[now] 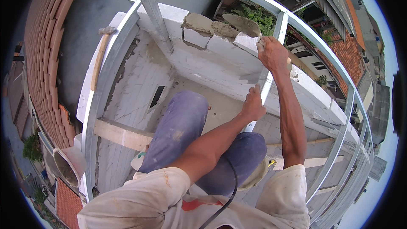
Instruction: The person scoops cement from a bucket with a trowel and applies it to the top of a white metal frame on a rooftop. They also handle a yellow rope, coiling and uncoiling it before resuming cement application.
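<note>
My right hand [273, 54] is closed round the handle of a trowel at the top of a white block wall [237, 57]. The trowel's grey blade [242, 24] points left over the wall top, beside wet mortar [198, 22] spread on the blocks. The tan end of its handle shows past my palm. Lower down, my left hand [254, 105] grips a silvery metal channel [267, 85] that slants up past the wall. Its fingers are partly hidden against the metal.
A hammer [99, 59] lies on the left wall's edge, with a mortar-stained bucket [70, 166] below it. Metal frame bars [316, 38] arch around me. A wooden plank [123, 134] crosses beside my knees, and a timber post [150, 10] stands far left. Tiled roofs [46, 51] lie beyond.
</note>
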Tool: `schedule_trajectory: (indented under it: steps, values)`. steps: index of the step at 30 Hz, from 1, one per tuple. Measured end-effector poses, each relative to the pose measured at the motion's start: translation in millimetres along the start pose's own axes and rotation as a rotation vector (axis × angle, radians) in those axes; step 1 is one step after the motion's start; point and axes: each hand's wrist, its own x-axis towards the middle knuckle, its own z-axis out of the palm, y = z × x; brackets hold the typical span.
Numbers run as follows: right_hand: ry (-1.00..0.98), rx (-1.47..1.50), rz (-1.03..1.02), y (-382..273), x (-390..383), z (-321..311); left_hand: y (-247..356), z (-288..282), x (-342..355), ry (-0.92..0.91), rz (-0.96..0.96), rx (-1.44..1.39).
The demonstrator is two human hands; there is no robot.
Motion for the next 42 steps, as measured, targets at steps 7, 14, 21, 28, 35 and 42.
schedule_trajectory:
  steps: [7,14,21,28,35,42]
  values:
    - [-0.233,0.242,0.205,-47,37,26,-26,12,11,0.056,0.047,0.042]
    - [-0.386,-0.116,-0.052,-36,30,85,-37,31,14,0.028,0.216,0.089]
    - [-0.402,-0.153,0.101,-14,-20,24,-6,9,6,0.021,-0.001,0.019]
    - [-0.181,-0.031,0.251,-48,-38,-25,-11,5,6,0.028,0.006,0.027]
    - [-0.202,-0.176,0.014,-22,-44,-1,-4,7,4,0.0,0.023,0.002]
    - [-0.098,-0.219,0.024,-25,-32,-65,-2,-4,1,0.008,-0.024,-0.008]
